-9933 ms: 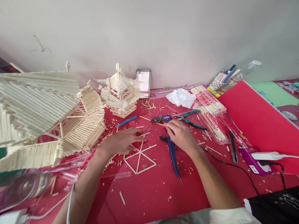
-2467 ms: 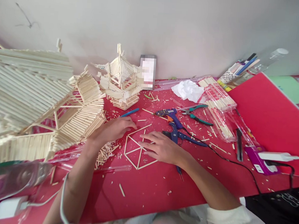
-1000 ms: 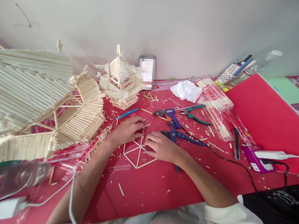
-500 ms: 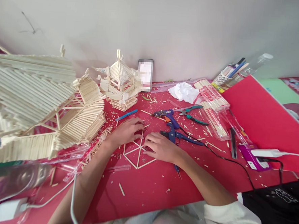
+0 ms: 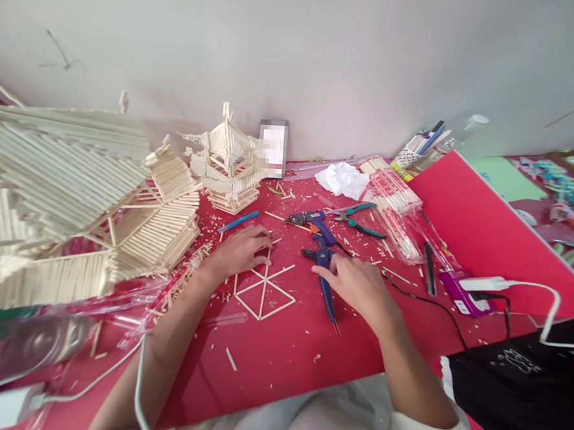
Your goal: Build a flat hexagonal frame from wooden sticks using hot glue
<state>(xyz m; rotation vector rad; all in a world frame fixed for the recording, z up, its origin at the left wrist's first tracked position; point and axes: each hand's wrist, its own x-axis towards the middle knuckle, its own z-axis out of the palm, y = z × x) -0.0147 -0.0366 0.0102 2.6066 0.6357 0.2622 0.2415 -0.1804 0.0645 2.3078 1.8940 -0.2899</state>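
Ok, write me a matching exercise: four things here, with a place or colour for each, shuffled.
1. left hand
2. right hand
3. crumpled tissue
4. large board

A. at the blue-handled tool
B. red
C. at the flat stick frame
D. white

Pairs: 1-C, 2-A, 3-D, 4-B

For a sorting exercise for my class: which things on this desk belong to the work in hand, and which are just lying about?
Likely part of the work:
stick frame, by the left hand
blue cutter, at the right hand
glue gun
stick packs

Seemingly just lying about:
tissue
pen cup
black cloth
green paper
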